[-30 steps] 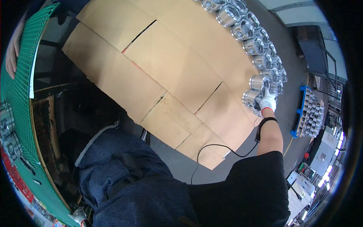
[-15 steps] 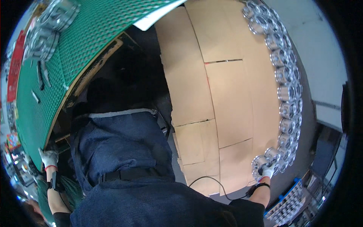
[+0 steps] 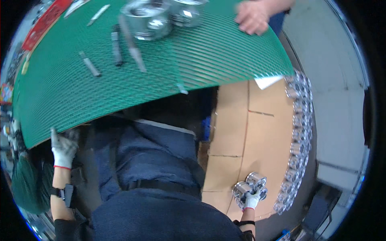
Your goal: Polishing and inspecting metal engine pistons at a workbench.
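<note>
My right hand (image 3: 252, 200), in a white glove, grips a small cluster of shiny metal pistons (image 3: 243, 188) above the cardboard at lower right. Its fingers reach in among the pistons, so their exact hold is partly hidden. My left hand (image 3: 64, 146), also gloved, is at the near left edge of the green mesh-covered table (image 3: 161, 76). One of its fingers stretches up against that edge, and the hand holds nothing that I can see. More pistons (image 3: 146, 20) stand on the table's far side, and a long row of pistons (image 3: 297, 148) lines the cardboard's right edge.
Another person's bare hand (image 3: 252, 18) rests on the table at the far right. A knife-like tool (image 3: 134, 48), a dark marker-like stick (image 3: 116, 46) and a small grey tool (image 3: 90, 64) lie on the mesh. Cardboard sheets (image 3: 265, 140) cover the surface to my right.
My view has turned, bringing more of the green table and another person's hand into sight. My right hand has drawn pistons away from the row's near end, inward over the cardboard.
</note>
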Demonstrator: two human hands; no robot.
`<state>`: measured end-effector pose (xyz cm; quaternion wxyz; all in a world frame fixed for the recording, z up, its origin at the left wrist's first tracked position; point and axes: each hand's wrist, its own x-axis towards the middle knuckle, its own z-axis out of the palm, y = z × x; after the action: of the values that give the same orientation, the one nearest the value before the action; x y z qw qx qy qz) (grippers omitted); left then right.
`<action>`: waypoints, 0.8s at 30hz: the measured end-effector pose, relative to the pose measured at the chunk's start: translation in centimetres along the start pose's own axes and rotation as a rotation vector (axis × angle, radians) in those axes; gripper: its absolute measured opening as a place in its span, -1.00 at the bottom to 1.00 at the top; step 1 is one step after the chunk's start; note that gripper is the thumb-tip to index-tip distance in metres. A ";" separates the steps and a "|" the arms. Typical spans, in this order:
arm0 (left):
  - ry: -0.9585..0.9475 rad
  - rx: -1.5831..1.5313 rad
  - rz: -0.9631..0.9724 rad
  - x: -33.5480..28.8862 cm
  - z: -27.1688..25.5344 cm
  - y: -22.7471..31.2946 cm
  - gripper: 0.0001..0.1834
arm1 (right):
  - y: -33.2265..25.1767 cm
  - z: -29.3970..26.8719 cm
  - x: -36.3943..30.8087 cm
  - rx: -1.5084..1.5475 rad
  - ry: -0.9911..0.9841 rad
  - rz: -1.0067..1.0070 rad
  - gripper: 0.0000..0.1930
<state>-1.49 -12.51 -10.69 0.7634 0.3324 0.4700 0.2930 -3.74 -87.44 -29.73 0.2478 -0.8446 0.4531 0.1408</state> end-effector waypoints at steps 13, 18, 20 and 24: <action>-0.746 0.279 0.132 4.6 -8.7 -2.1 -0.35 | -32.0 -7.3 -29.4 0.038 -0.282 -1.034 -0.46; -0.656 0.558 0.217 2.4 -11.3 0.6 -0.58 | -44.9 -6.3 -39.3 -0.341 -0.018 -1.911 -0.56; -0.541 0.543 0.274 1.6 -13.1 1.5 -0.65 | -51.8 -2.2 -45.6 -0.396 -0.090 -2.097 -0.65; -0.469 0.677 0.353 0.3 -14.5 4.4 -0.74 | -60.3 7.3 -52.3 -0.379 -0.185 -2.254 -0.73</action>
<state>-15.18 -6.25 -12.30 0.6360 0.6959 0.2897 0.1651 17.80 -18.92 5.97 0.1342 -0.7805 -0.6097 -0.0337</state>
